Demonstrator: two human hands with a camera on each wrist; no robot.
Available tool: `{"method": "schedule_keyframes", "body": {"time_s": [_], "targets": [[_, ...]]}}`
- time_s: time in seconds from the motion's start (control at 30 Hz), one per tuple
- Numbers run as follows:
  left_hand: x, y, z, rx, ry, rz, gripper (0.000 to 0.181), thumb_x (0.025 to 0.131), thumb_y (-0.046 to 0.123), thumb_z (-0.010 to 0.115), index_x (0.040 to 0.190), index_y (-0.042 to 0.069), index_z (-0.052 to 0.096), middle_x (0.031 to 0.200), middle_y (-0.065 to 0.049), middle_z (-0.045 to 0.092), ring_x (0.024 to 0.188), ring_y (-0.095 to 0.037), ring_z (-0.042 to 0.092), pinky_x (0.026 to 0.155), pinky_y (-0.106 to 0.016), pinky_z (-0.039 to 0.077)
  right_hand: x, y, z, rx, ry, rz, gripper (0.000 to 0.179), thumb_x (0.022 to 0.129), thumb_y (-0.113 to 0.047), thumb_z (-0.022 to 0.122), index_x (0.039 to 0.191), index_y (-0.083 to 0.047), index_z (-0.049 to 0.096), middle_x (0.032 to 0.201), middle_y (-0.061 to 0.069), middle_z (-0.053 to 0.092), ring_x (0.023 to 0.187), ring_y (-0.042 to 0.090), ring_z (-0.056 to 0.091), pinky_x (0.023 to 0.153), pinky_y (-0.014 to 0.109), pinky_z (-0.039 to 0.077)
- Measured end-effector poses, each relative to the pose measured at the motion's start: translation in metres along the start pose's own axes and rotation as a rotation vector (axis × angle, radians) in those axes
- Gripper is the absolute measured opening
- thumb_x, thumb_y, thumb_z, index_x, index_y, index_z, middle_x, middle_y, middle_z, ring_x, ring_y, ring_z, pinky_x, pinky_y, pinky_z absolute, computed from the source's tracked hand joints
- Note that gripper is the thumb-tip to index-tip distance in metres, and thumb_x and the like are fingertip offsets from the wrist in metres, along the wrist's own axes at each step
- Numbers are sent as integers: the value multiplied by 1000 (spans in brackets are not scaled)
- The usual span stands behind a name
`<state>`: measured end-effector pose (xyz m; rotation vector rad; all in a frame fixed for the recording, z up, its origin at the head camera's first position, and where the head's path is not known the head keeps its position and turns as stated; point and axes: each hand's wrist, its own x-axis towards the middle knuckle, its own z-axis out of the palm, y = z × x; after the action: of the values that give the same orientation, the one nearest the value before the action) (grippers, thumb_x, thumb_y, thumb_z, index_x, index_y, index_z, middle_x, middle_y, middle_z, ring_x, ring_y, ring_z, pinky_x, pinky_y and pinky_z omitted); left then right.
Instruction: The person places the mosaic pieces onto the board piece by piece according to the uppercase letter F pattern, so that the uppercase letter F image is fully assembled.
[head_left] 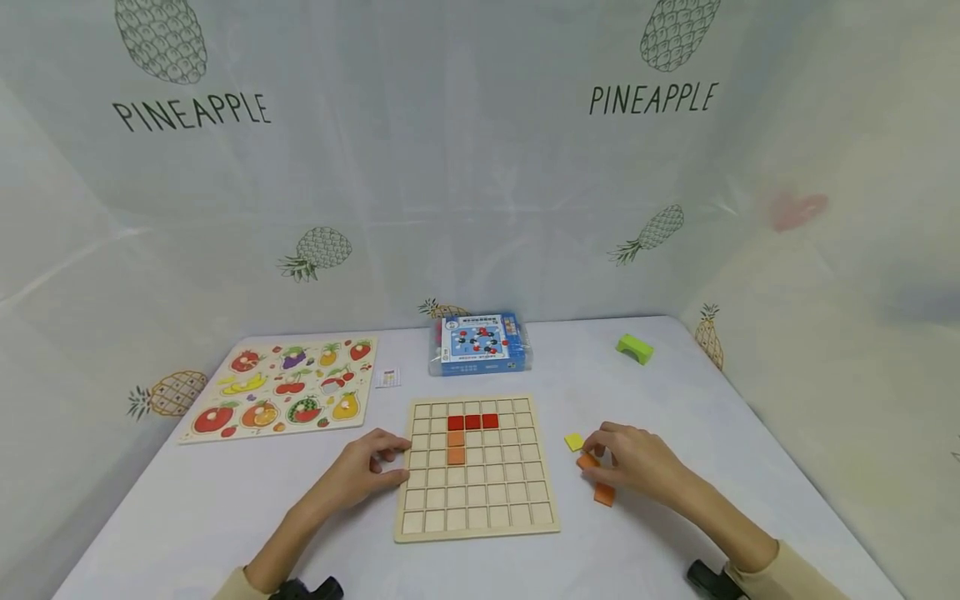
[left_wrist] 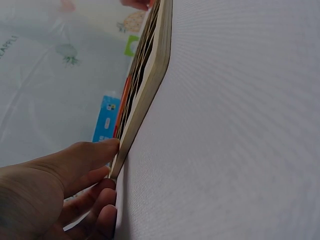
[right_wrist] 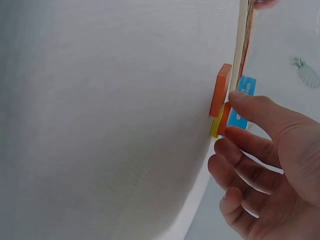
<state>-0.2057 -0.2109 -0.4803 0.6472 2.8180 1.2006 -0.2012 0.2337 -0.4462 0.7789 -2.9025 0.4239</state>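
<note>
On the table lies a wooden grid board (head_left: pixel 476 475) with square cells. Three red tiles (head_left: pixel 472 422) form a row in it, and two orange tiles (head_left: pixel 456 447) go down from the row's left end. My left hand (head_left: pixel 367 467) holds the board's left rim with thumb and fingertips, also seen in the left wrist view. Right of the board, my right hand (head_left: pixel 633 458) pinches an orange square tile (right_wrist: pixel 225 119) between thumb and index finger. A second orange tile (head_left: pixel 604 495) lies nearer me, and a yellow tile (head_left: pixel 574 442) just beyond the fingertips.
A fruit picture board (head_left: pixel 277 387) lies at the left, with a small printed card (head_left: pixel 387 377) by its right edge. Behind the grid board sits a blue boxed set (head_left: pixel 480 344). A green arch block (head_left: pixel 635 348) stands at the back right, before a curtain (head_left: pixel 480 167).
</note>
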Motion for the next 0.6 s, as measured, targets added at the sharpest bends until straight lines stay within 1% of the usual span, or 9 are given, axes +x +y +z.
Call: {"method": "schedule_keyframes", "body": {"time_s": [0.17,0.3,0.47,0.6], "targets": [[0,1,0,-7,-4,-12,41,81,27,80,117,10,69,109,-2,65,89,-12,55,69,-19,47,-2,3,1,44,-24,-21,22,80,-29,79,99,-20,73,85,-11,64,61,-2,45,54,16,39],[1,1,0,-7,-2,-8,41,81,26,80,117,10,69,109,-2,65,89,-13,55,69,-19,47,-2,6,1,85,-42,-37,23,83,-30,77,104,-21,73,87,-11,64,62,-4,46,55,17,41],[0,-1,0,-1,-2,0,41,81,27,80,117,10,69,109,-2,65,89,-13,56,69,-18,47,-4,9,1,125,-57,-44,24,84,-29,76,106,-19,73,89,-10,66,62,-6,46,55,17,41],[-1,0,0,5,0,-1,41,81,28,79,117,10,69,108,-1,65,89,-13,56,69,-18,47,-5,9,1,134,-65,-42,24,85,-28,75,106,-17,73,89,-10,66,63,-6,47,56,17,42]]}}
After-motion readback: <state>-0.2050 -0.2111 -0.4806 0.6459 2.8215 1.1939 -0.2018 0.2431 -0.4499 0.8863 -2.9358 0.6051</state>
